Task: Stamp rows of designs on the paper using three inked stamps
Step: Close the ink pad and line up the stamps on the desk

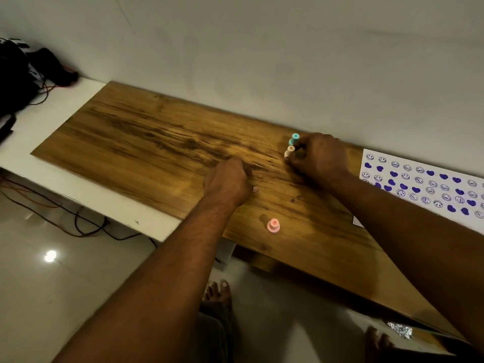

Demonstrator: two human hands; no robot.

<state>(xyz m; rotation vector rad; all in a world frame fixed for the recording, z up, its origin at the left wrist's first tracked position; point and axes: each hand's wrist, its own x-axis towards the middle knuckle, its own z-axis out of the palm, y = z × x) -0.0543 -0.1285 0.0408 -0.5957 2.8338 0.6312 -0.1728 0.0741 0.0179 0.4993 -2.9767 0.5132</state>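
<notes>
A white paper with rows of purple hearts and smiley faces lies at the right end of the wooden board. My right hand curls around a cream stamp near the wall, with a teal stamp standing just behind it. A pink stamp stands alone near the board's front edge. My left hand rests on the board as a loose fist, left of the stamps; whether it holds anything is hidden.
The board lies on a white shelf against the wall. Dark bags and red cables sit at the far left. Cables trail over the tiled floor below. My bare feet show under the board.
</notes>
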